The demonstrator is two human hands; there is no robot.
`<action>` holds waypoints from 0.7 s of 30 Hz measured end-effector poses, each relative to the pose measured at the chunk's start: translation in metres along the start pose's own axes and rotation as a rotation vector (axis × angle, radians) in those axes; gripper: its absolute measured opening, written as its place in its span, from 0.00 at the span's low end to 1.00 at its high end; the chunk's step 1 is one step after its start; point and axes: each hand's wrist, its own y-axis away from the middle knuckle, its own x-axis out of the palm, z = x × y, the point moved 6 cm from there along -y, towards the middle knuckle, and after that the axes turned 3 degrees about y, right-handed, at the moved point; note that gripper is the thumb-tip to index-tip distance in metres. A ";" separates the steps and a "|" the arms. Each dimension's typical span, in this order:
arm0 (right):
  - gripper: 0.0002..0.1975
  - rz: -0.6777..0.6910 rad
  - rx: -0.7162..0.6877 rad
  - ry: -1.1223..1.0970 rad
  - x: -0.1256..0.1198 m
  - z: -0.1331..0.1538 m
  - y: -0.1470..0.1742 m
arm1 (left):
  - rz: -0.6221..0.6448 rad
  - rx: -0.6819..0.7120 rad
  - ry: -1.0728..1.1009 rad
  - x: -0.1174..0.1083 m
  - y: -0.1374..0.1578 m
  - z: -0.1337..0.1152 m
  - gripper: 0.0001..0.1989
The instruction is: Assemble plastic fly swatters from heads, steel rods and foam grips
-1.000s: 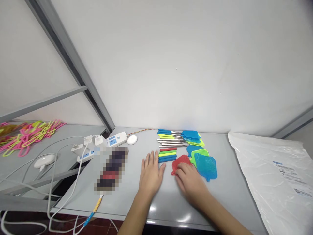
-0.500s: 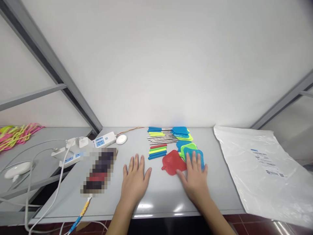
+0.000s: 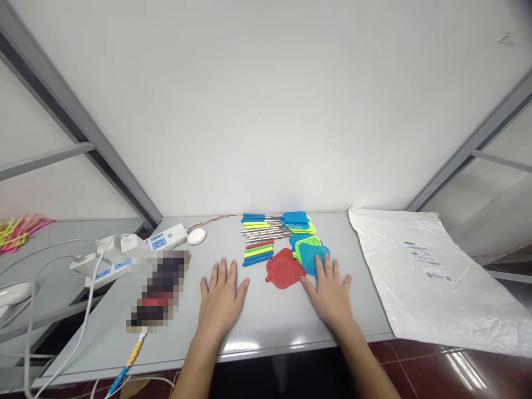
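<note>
My left hand (image 3: 221,299) lies flat on the grey table with its fingers spread, holding nothing. To the right, my right hand (image 3: 330,293) is open too, its fingertips over the edge of a blue fly swatter head (image 3: 312,258) and its thumb by a red fly swatter head (image 3: 285,270). A green fly swatter head (image 3: 306,245) is partly under the blue one. Between the hands and farther back is a row of coloured handle grips (image 3: 258,255). Several thin metal rods (image 3: 264,235) lie beyond them, near assembled fly swatters (image 3: 296,217) with blue and yellow parts.
A white plastic mailing bag (image 3: 419,277) covers the table's right end. At left are power strips (image 3: 166,237), a round white device (image 3: 197,236), white cables and a blurred-out item (image 3: 160,291). Pink and yellow strips (image 3: 25,230) lie on the neighbouring table.
The view has turned a little to the right, so everything sits farther left. My right hand has slid slightly back from the blue swatter head; both hands stay open.
</note>
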 end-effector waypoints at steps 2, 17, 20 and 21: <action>0.40 0.006 -0.001 -0.005 0.000 -0.001 0.000 | -0.001 0.003 -0.003 0.000 0.000 0.000 0.33; 0.39 0.011 0.004 0.029 0.004 -0.002 0.000 | -0.016 0.006 0.047 0.001 0.001 0.002 0.32; 0.39 0.020 0.001 0.026 0.003 -0.001 0.001 | -0.005 0.001 0.078 0.000 0.003 0.001 0.32; 0.40 0.021 0.000 0.025 0.003 -0.001 0.001 | 0.009 -0.007 0.093 -0.001 0.004 0.001 0.32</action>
